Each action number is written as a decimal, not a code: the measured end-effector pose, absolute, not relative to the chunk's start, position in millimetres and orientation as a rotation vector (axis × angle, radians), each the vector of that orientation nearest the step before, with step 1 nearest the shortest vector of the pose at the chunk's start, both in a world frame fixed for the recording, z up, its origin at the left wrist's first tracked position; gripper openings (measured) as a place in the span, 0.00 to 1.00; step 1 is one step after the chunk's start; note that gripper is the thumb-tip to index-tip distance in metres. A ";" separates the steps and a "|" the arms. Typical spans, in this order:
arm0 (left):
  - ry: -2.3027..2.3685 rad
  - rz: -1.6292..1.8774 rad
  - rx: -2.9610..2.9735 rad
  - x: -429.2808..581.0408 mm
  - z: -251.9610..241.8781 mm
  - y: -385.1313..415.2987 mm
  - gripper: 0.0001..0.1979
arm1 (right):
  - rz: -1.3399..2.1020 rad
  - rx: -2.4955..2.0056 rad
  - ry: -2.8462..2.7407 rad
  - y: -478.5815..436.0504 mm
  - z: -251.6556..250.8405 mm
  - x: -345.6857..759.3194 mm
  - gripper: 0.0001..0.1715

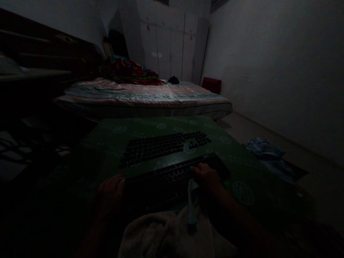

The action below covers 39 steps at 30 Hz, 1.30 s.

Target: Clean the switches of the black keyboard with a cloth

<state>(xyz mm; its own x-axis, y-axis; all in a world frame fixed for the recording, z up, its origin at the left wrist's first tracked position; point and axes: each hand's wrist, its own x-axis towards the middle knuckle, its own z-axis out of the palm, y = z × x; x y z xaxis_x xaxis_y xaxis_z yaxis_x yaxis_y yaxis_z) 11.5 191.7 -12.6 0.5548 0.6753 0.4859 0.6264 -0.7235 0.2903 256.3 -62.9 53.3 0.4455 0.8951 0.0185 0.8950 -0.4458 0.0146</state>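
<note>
A dark keyboard body (150,190) lies across the near part of the green table, most of its key area bare. My left hand (111,190) grips its left end, fingers curled over the edge. Over the right part of the body, my right hand (205,175) is closed, with a small pale tip showing at its fingers; what it holds is too dark to make out. Below that hand hangs a pale, narrow strip (191,204); whether the hand holds it is unclear. Beyond the body, loose black keycaps (158,146) lie in rows, like a keyboard layout.
The green patterned table (242,175) reaches toward a bed (150,95) with a red blanket (131,71). Blue cloth (264,148) lies at the right. Pale fabric (161,233) covers my lap. A wardrobe (166,46) stands at the back. The room is very dark.
</note>
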 end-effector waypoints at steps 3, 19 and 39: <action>1.129 0.842 2.686 11.0 -8.4 189.6 0.16 | -0.004 2.653 1.680 -60.3 54.1 252.5 0.14; 1.183 0.885 2.622 10.4 -17.8 193.6 0.18 | 0.027 2.701 1.581 -65.9 51.9 249.8 0.17; 1.220 0.806 2.544 13.8 -4.7 183.5 0.20 | 0.090 2.725 1.494 -65.7 47.5 246.6 0.16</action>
<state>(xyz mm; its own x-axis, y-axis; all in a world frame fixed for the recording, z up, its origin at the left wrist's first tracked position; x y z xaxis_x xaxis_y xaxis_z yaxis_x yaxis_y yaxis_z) 13.8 183.5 -4.7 0.5086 0.7697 0.3858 0.6565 -0.6366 0.4046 246.6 -65.7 47.5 0.5364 0.8432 0.0353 0.8414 -0.5375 0.0565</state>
